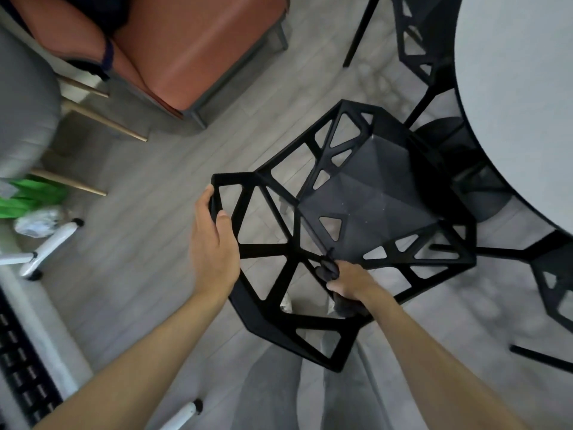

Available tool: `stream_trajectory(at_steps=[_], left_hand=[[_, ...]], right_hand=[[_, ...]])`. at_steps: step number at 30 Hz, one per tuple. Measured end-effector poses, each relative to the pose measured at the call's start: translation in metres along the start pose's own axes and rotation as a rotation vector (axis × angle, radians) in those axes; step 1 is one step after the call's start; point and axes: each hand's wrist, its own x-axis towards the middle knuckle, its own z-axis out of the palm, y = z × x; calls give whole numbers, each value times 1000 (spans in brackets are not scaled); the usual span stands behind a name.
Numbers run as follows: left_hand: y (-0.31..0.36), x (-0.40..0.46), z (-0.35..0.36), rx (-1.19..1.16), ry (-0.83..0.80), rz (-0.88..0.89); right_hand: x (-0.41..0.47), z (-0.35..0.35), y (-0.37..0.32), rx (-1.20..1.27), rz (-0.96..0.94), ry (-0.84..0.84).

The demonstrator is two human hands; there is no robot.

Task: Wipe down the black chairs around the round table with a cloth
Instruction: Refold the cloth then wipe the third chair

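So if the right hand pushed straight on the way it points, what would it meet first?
Probably the chair's seat: the right hand, holding the cloth at the backrest, points toward it. Depth is unclear.

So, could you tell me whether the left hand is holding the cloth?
No, the left hand grips the black chair frame; the right hand holds the dark cloth.

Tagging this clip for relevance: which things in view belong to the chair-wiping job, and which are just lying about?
Part of the job:
- black chair, gripped at its backrest by the left hand
- dark cloth in the right hand
- round table
- other black chairs

Just lying about:
- orange armchair
- grey seat
- green bag
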Motion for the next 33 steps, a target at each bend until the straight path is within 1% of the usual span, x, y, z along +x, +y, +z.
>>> stream_trajectory(at_steps=[3,6,8,10,13,18,21,23,26,31,33], left_hand=[[-1,1,0,9,14,13],[-2,1,0,32,18,38],[-3,1,0,50,28,44],[-4,1,0,68,33,50],[-2,0,1,89,29,55],[-1,1,2,103,21,55],[-2,1,3,99,22,51],[-3,2,3,108,30,51],[-3,2,3,120,34,66],[-3,2,3,118,36,76],[-2,1,3,117,39,85]], right_hand=[[8,3,-23,68,-99,104],[21,6,-67,246,-202,199],[27,10,-83,320,-211,252],[25,15,-77,329,-209,241],[6,14,-44,211,-210,178],[-50,13,39,26,-196,21],[-81,21,72,11,-185,33],[-85,24,66,23,-200,74],[-94,21,33,117,-241,108],[-156,31,-10,274,-403,140],[-156,36,-5,305,-369,160]])
